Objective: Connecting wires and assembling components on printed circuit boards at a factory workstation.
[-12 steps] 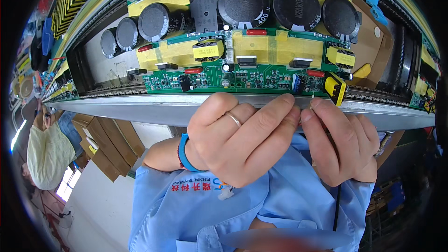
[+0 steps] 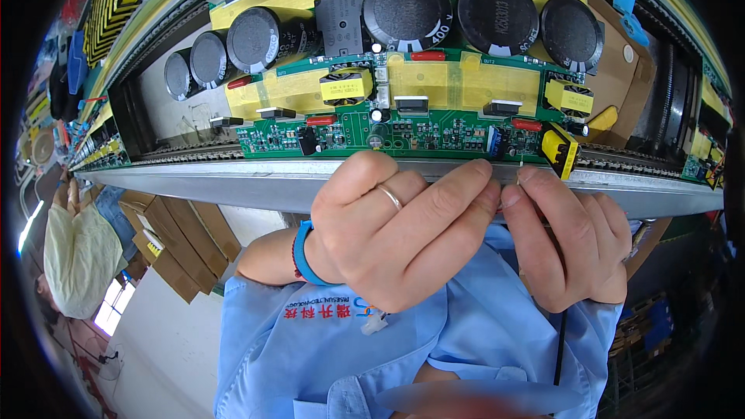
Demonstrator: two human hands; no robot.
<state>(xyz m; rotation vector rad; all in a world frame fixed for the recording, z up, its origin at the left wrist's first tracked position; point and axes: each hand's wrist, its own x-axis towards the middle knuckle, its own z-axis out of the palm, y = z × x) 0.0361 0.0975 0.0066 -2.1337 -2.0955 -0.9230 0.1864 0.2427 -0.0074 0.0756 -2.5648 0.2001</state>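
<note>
here, the right hand (image 2: 570,239) pinches a thin lead (image 2: 521,164) near the board (image 2: 458,119), left hand (image 2: 407,229) pinched closed, contents unclear.

Bright paned window (image 2: 115,307) — lower left, slim glowing light (image 2: 30,225) above, pale surface (image 2: 167,349) beside.

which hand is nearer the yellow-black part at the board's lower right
Right. The right hand is just below the yellow-black part in the picture; the left hand is farther off, to its lower left.
</note>
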